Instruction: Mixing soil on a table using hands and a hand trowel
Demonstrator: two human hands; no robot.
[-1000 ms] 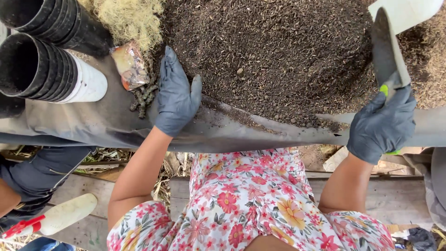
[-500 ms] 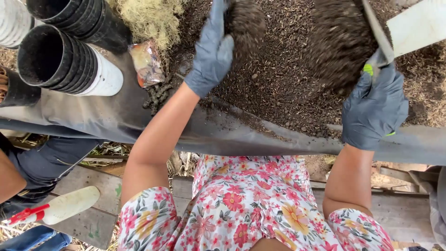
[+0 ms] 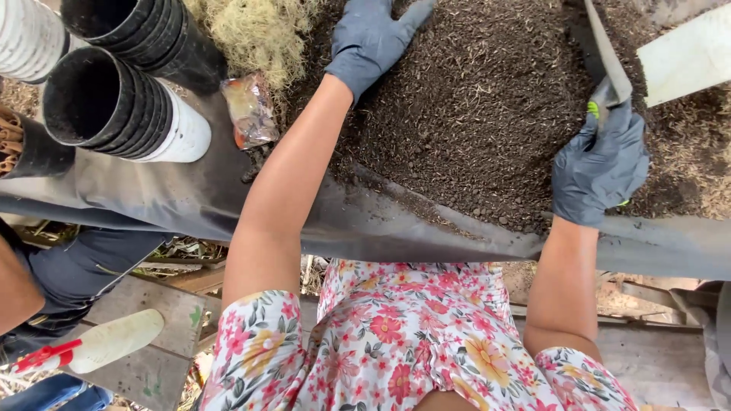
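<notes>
A heap of dark potting soil (image 3: pixel 487 114) lies on a black plastic sheet (image 3: pixel 183 198). My left hand (image 3: pixel 373 38), in a dark glove, reaches far onto the heap with its fingers spread flat on the soil. My right hand (image 3: pixel 601 164), also gloved, grips the green handle of a trowel (image 3: pixel 605 65) whose grey blade points away into the soil.
Stacked black nursery pots (image 3: pixel 106 106) lie on their sides at the left, with a white pot behind. Dry moss (image 3: pixel 255 30) and a small crumpled plastic bag (image 3: pixel 249 110) sit beside the soil. A white board (image 3: pixel 685 57) is at the right. Another person's leg (image 3: pixel 46 289) and a white shoe are at lower left.
My left hand has moved from the near edge of the heap far up onto the soil. The trowel in my right hand has swung and dug into the heap.
</notes>
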